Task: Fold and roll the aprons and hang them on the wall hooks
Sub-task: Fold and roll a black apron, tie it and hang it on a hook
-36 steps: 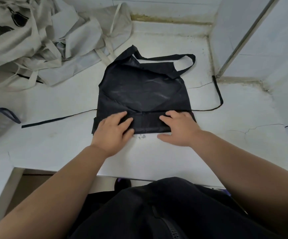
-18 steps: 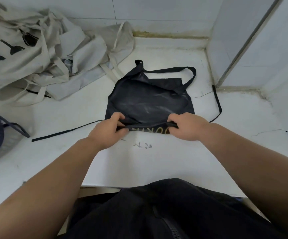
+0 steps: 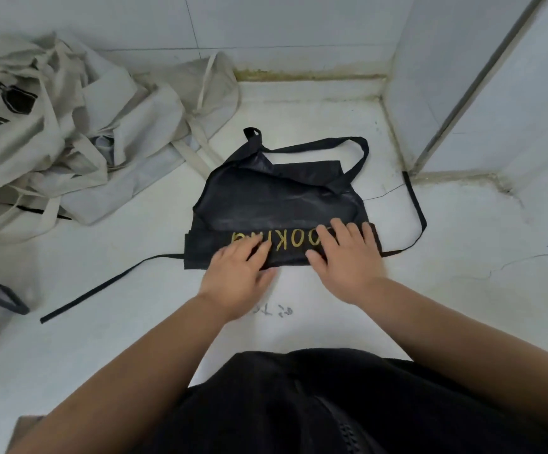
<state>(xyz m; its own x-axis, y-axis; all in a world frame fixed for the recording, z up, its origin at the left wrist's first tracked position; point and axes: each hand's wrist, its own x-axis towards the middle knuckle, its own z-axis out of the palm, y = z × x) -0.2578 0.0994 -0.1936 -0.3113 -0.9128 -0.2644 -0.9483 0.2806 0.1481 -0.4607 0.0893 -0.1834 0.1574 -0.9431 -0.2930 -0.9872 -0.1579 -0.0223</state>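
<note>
mid-roll on a black apron (image 3: 279, 198), spread flat on the white counter (image 3: 462, 290). pressing down on the apron's near edge, already turned over into a flat band (image 3: 287, 242) with yellow lettering: left hand (image 3: 236, 273) on the band's middle-left, right hand (image 3: 348, 267) on its right end. fingers (image 3: 259, 249) of both straight and loose, laid flat on the cloth, gripping nothing. long axis of the band left to right, crosswise to the forearms. unrolled cloth all on the far side of the fingertips, up to the neck loop (image 3: 315, 144) at the apron's far edge. neither hand nearer than the other; band's left end bare, out past the left hand. left waist tie (image 3: 102, 287) trailing off the apron's near-left corner, right waist tie (image 3: 417, 204) curling round its right side. probably next: another turn pushed straight away, both hands level, or else a skewed roll. heap of beige aprons (image 3: 69, 142) beyond the apron's left side, not yet folded.
</note>
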